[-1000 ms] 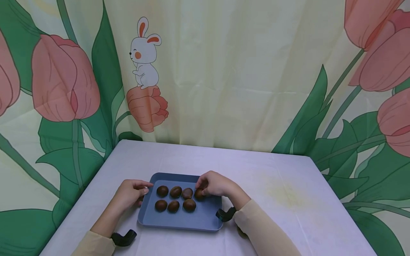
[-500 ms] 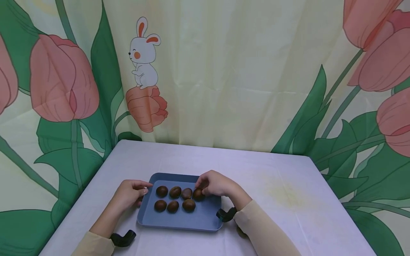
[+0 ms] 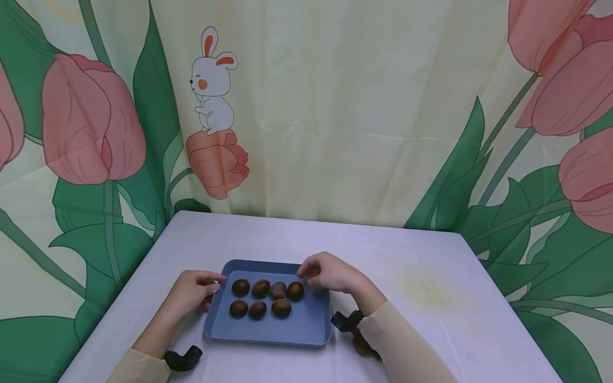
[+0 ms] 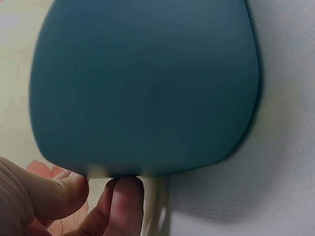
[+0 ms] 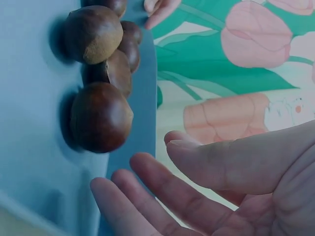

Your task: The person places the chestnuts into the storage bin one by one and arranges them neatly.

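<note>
Glossy brown chestnuts (image 3: 281, 308) lie in two rows on a shallow blue tray (image 3: 268, 335), three of them in the nearer row. My left hand (image 3: 189, 291) is at the tray's left edge; in the left wrist view, thumb and fingertips (image 4: 127, 196) touch the rim. My right hand (image 3: 330, 274) hovers over the far right corner, just beyond the rightmost chestnut (image 3: 295, 291) of the back row. In the right wrist view its thumb and fingers (image 5: 182, 201) are spread apart and hold nothing, with that chestnut close to the fingertips.
Another brown, round shape (image 3: 362, 346) lies on the white table (image 3: 407, 276) right of the tray, partly hidden by the right sleeve (image 3: 407, 340). A curtain (image 3: 335, 117) printed with tulips and a rabbit hangs behind the table. Black straps (image 3: 183, 359) sit on the wrists.
My right hand has let go of the rightmost back-row chestnut and moved slightly up and right, its fingers loosening. My left hand stays at the tray's edge.
</note>
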The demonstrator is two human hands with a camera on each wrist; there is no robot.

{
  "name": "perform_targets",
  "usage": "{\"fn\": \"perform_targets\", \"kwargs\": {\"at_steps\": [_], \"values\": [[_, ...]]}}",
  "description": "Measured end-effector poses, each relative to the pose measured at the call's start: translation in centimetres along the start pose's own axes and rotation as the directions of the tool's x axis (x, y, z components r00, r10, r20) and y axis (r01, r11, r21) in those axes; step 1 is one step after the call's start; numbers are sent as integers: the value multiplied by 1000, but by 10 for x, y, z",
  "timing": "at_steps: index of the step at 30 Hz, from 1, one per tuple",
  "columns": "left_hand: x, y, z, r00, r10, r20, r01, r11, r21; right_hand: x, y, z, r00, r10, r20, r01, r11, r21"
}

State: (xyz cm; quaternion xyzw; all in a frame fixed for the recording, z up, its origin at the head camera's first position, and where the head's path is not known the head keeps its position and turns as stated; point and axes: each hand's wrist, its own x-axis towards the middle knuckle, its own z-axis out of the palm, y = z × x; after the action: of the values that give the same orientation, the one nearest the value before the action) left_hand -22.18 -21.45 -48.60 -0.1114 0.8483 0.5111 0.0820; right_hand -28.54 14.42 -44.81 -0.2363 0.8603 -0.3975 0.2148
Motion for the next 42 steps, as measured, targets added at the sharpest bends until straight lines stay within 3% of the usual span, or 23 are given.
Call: {"fn": "perform_targets", "kwargs": {"at_steps": [15, 30, 42], "values": [[1, -1, 0, 1000, 0, 7, 0, 1000, -3, -32, 12, -21, 999, 34, 8, -35, 976, 214], [1, -2, 0, 1000, -2, 1, 2, 1000, -12, -63, 28, -34, 998, 65, -9, -61, 975, 212], [0, 0, 0, 1000, 7, 1, -7, 1000, -11, -81, 48, -32, 992, 118, 34, -122, 972, 202]]}}
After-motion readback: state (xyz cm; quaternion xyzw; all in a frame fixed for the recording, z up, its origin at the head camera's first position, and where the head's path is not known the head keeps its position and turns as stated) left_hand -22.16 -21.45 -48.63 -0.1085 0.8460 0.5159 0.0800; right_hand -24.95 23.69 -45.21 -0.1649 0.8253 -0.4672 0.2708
